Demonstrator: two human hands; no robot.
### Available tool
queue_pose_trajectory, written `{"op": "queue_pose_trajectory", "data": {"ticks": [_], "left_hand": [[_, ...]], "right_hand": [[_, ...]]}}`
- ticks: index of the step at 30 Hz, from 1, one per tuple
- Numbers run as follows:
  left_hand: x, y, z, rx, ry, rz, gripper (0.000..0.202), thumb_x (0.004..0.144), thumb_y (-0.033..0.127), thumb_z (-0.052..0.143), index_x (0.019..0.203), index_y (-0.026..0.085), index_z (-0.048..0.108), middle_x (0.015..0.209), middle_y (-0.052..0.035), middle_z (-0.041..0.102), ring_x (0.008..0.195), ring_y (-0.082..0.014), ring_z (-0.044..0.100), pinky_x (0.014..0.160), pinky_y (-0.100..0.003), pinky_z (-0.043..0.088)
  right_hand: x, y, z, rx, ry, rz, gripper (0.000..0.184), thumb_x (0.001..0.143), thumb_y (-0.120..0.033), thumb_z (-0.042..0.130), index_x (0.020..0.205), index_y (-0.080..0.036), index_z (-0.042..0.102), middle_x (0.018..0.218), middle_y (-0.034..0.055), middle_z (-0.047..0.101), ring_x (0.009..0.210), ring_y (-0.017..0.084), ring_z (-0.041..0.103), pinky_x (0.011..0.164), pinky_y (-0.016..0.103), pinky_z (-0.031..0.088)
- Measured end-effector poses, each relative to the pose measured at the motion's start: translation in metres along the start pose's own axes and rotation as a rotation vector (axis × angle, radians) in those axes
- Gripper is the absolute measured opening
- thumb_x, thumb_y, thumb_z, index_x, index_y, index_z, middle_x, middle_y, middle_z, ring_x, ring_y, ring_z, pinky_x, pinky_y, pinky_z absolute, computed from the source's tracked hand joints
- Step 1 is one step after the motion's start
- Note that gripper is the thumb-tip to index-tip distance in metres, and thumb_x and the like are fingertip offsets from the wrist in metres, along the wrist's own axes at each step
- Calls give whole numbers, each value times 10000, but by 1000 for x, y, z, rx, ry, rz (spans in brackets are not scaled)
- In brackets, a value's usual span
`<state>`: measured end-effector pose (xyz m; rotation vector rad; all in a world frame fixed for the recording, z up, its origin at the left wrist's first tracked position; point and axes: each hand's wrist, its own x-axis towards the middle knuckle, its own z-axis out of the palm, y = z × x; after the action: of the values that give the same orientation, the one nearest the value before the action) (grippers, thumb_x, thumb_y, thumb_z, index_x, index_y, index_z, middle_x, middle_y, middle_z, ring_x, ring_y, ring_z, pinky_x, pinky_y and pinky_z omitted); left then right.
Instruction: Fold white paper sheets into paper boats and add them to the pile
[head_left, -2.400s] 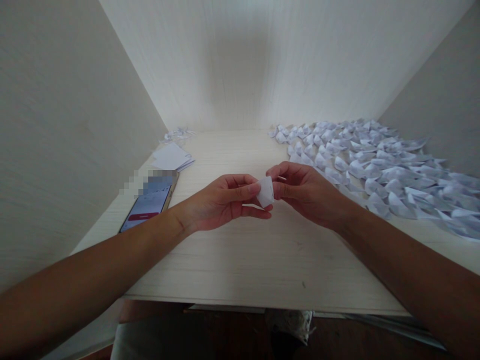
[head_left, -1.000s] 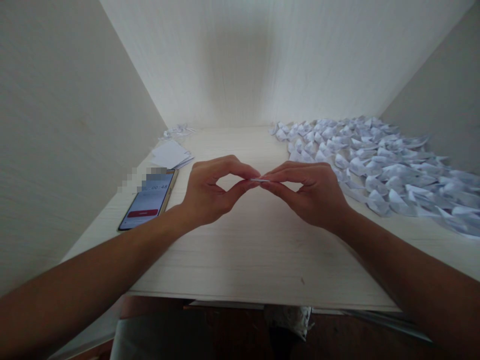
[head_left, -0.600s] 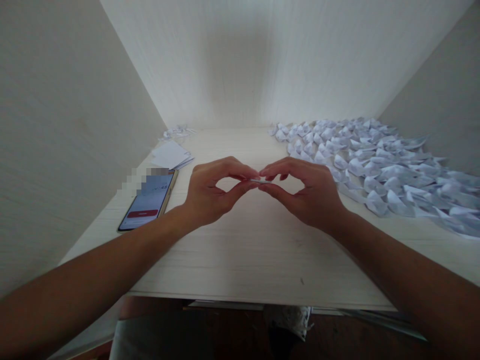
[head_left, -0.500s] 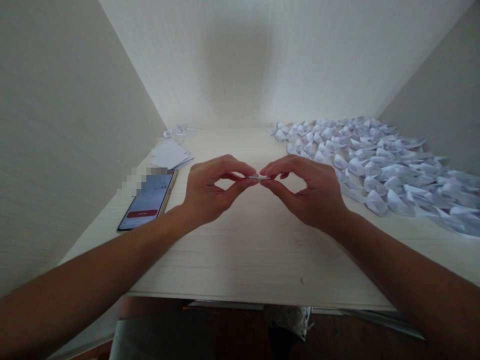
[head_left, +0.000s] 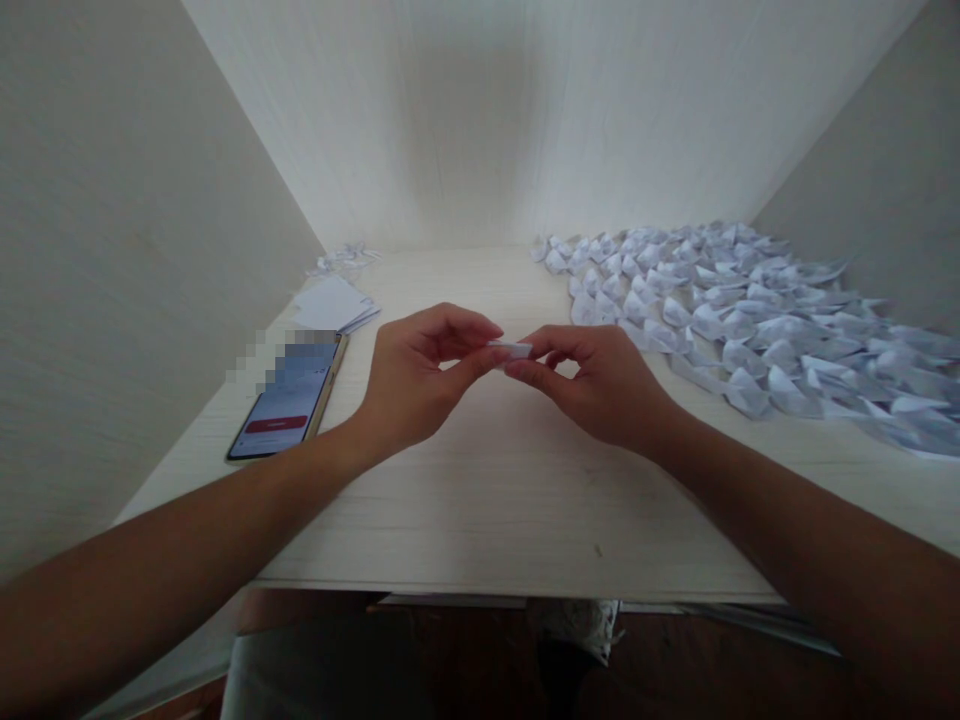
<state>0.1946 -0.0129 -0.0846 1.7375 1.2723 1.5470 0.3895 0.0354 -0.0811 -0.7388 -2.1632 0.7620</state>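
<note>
A small folded piece of white paper (head_left: 513, 350) is held above the middle of the table, between both hands. My left hand (head_left: 420, 375) pinches its left end between thumb and fingers. Its right end is in the closed thumb and fingers of my right hand (head_left: 604, 380). Fingertips cover much of the paper, so its full shape is hidden. On the right of the table lie many folded white paper boats (head_left: 720, 310), in crowded rows reaching toward the back wall.
A smartphone (head_left: 289, 400) with a lit screen lies left of my left hand. Behind it are a stack of white paper sheets (head_left: 334, 303) and some thin paper scraps (head_left: 345, 258). Walls enclose the white table (head_left: 480, 520) at the back and sides.
The paper has tilted so that more of its white face shows. My right hand's fingers have shifted lower on its right end, and the view has moved slightly.
</note>
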Motion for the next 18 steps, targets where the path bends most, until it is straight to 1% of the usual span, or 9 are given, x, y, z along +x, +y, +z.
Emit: {"op": "queue_pose_trajectory", "data": {"ticks": [2,5,9,10,12,15,18], "left_hand": [[1,0,1,-18,3,-43,229,759,333,892,879,202,747,760,-16,742,701,-152,706,672,-294,604],[2,-3,3,-84,-3,-94,271,731,344,911,875,181,750,750,-22,750,666,-145,707,636,-277,595],[2,-7,3,-124,-71,-183,331,705,354,922,925,164,763,722,-21,750,595,-136,691,570,-259,569],[2,-7,3,-123,-84,-204,333,707,357,920,929,162,765,721,-23,752,597,-140,694,570,-262,570],[1,-8,4,-152,-75,-228,323,712,366,916,912,162,766,743,-30,761,641,-151,712,612,-275,586],[-3,-8,8,-271,2,-239,298,710,363,918,867,172,751,796,-26,771,713,-150,720,692,-291,598],[-7,-7,14,-395,28,-276,256,740,332,895,846,169,729,768,-12,749,675,-128,689,675,-278,574]], "right_hand": [[1,1,1,13,-27,17,238,919,-351,698,755,-183,732,671,-8,709,601,122,573,593,265,399],[1,5,3,-47,-31,51,283,924,-347,689,702,-172,717,596,-12,657,551,110,522,568,269,358],[1,10,4,-109,-52,98,205,890,-256,707,705,-169,728,631,8,686,566,116,533,577,277,347],[1,10,4,-87,-64,114,202,884,-251,711,702,-167,725,643,13,694,572,118,542,578,277,353],[1,10,6,6,-87,141,225,875,-292,732,693,-163,714,641,12,689,572,119,548,574,275,365],[1,9,9,203,-121,159,227,865,-346,743,733,-162,727,655,7,692,593,125,582,580,269,407],[1,9,13,344,-138,176,183,863,-323,726,777,-164,752,709,23,728,656,142,645,624,274,472]]}}
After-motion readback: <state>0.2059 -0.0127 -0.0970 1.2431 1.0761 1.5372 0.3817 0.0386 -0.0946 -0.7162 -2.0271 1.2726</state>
